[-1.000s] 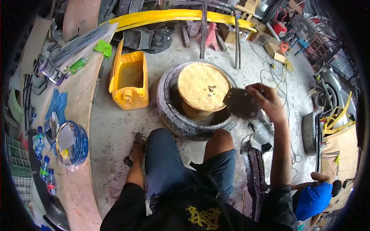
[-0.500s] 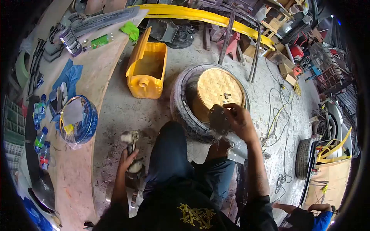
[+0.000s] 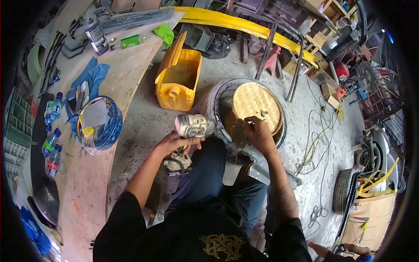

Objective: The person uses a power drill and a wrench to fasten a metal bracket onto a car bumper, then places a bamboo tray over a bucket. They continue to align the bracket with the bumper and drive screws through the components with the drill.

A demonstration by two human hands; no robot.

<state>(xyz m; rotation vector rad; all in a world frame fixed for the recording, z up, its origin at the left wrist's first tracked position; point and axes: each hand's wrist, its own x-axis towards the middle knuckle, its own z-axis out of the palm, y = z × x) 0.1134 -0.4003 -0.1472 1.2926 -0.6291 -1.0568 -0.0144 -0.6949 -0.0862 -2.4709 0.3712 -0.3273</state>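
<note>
My left hand (image 3: 176,144) is wrapped round the grip of a worn, beige cordless drill (image 3: 196,126), raised above my left knee. Its nose points right, toward the dark flat metal plate (image 3: 238,134) in my right hand (image 3: 260,136). Fingers and thumb pinch that plate by its upper edge; a gap lies between it and the drill's body, though the drill's tip is hard to make out. Just beyond is a round woven bamboo tray (image 3: 253,98) on a tire (image 3: 214,100), with a few small dark pieces (image 3: 263,113) lying on the weave.
A cut-open yellow jerrycan (image 3: 176,98) stands on the concrete floor. Along the left, a wooden board (image 3: 94,174) bears a blue round tin (image 3: 111,137), a blue cloth (image 3: 94,76) and bottles. Cables (image 3: 321,153) trail at right; another person's arm (image 3: 321,249) shows bottom right.
My left hand has brought the drill up from low beside my leg toward the plate. The plate in my right hand has turned more edge-on. The whole view has shifted slightly.
</note>
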